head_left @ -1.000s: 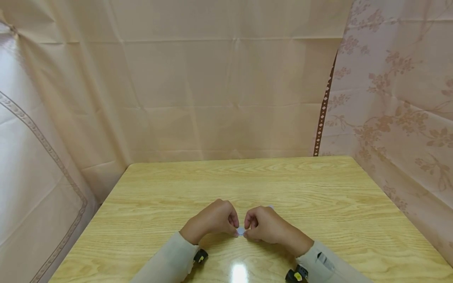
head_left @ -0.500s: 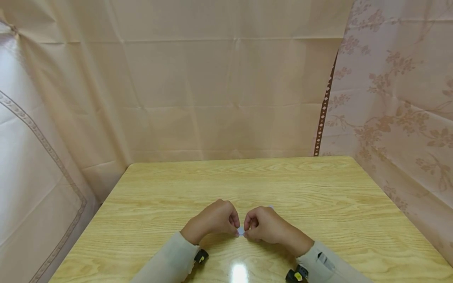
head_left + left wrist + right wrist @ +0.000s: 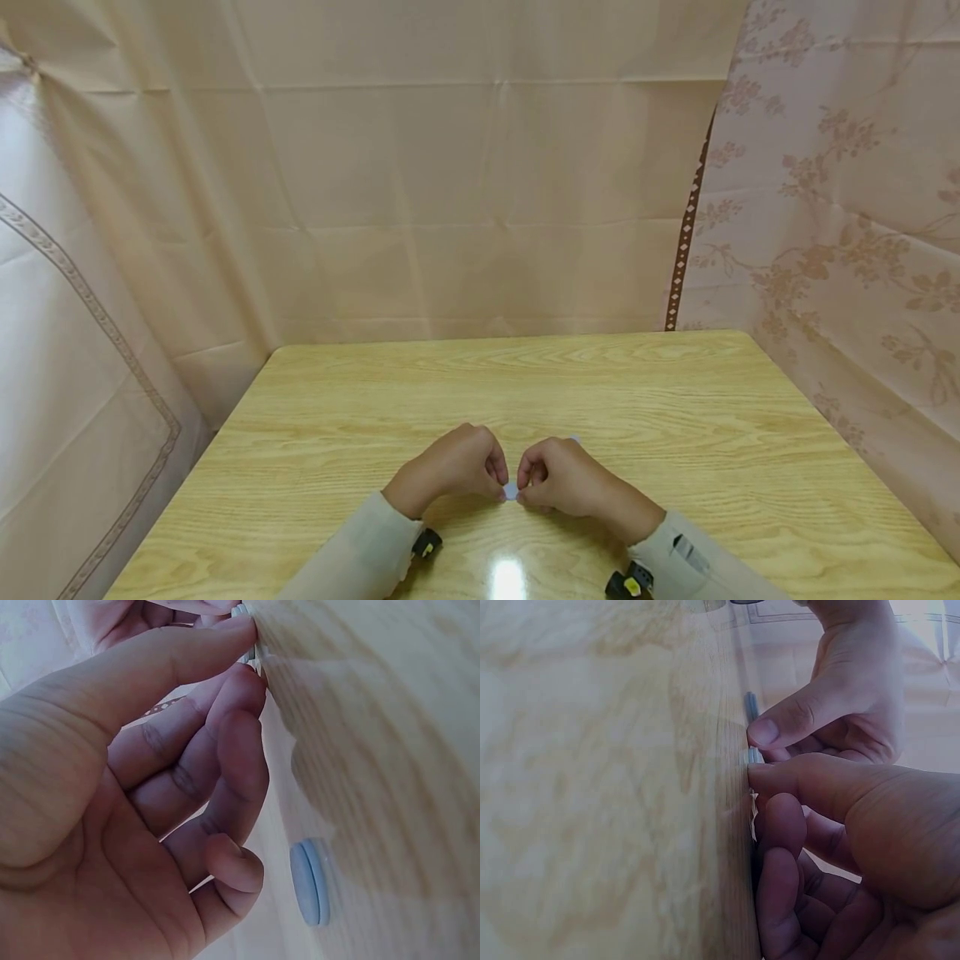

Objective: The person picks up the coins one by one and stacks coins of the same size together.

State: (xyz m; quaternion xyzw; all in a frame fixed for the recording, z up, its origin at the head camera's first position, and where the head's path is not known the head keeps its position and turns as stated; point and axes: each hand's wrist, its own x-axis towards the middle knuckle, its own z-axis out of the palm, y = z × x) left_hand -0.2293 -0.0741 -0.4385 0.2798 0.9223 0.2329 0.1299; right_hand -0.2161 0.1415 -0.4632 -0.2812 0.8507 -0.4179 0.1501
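Squarely between left hand (image 3: 463, 463) and right hand (image 3: 561, 477), a pale disc (image 3: 511, 492), an edge in each narrow grip.

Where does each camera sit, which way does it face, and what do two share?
Head: worn on the head, facing forward and down at the table; left hand, right hand and both sleeves show.
Left wrist: worn there, facing that hand's palm and fingers; part of the right hand shows.
Right wrist: worn there, facing that hand's thumb and fingers; the left hand shows beyond.
Shared: both wrist views catch the small pale disc between the hands.
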